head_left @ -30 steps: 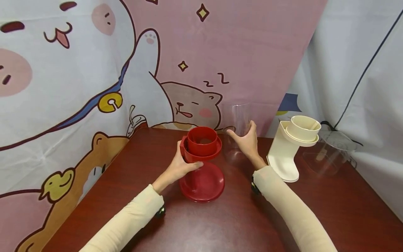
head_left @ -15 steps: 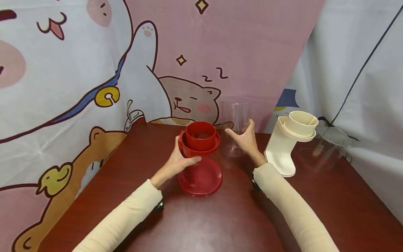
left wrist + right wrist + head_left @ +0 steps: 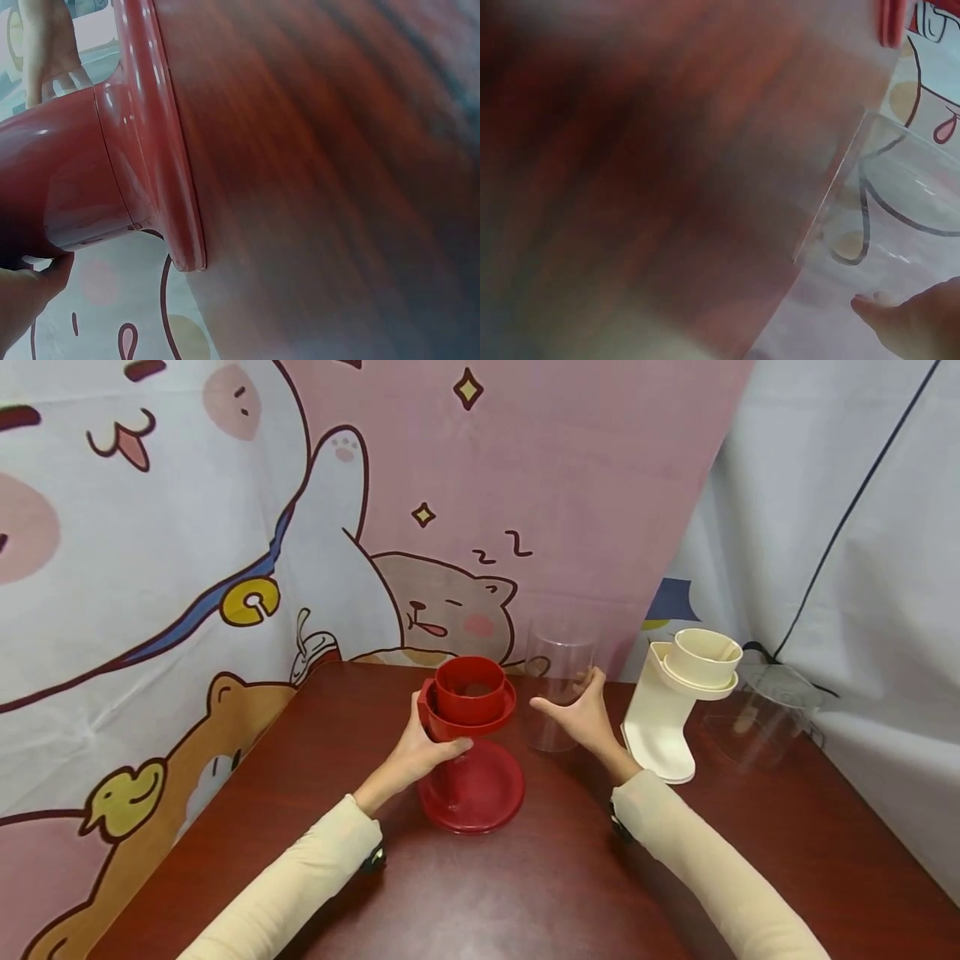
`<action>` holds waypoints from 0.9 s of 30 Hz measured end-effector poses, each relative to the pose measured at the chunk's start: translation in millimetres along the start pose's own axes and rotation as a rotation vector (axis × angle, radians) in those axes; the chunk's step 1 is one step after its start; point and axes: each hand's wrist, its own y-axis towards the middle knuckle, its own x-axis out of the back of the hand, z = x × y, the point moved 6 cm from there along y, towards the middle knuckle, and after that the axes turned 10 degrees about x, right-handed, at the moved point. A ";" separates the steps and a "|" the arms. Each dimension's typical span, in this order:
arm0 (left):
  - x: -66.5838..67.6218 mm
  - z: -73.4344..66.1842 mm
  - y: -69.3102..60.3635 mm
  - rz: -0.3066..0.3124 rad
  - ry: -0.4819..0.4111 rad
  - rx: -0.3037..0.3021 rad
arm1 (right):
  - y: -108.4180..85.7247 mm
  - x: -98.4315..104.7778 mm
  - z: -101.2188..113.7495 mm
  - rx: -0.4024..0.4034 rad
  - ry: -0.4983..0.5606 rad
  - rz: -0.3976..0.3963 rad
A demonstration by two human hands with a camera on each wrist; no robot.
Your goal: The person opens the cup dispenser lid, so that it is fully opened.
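Observation:
A red plastic stand (image 3: 480, 789), with a round foot and a cup-shaped top, stands upright on the table. My left hand (image 3: 415, 752) grips its column below the cup, thumb across the front; some fingers are hidden behind it. To its right, my right hand (image 3: 585, 714) holds a clear cylindrical container (image 3: 551, 664) upright, thumb on the near side and fingers round the far side. In the right wrist view the clear container (image 3: 907, 191) shows its straight bottom edge beside my thumb (image 3: 900, 319). Whether it touches the table I cannot tell.
A cream stand (image 3: 660, 735) of the same shape is right of my right hand. Beyond it another clear container (image 3: 765, 718) with a handle is on the table (image 3: 480, 902). A black cable (image 3: 832, 543) hangs down the cartoon-printed cloth (image 3: 600, 468) behind.
My right hand has moved slightly nearer to me with the clear container. My left hand keeps its grip on the red stand. The head view has shifted a little.

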 end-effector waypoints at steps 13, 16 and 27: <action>-10.1 14.8 -9.2 0.006 -0.036 0.074 | -40.4 16.8 -11.9 -0.211 -0.122 0.058; -11.8 11.2 -8.0 0.024 -0.032 0.065 | -47.2 42.3 4.8 -0.178 -0.056 -0.087; 5.1 -8.8 -14.5 -0.097 -0.018 0.000 | -23.6 49.9 116.6 0.260 0.279 -0.124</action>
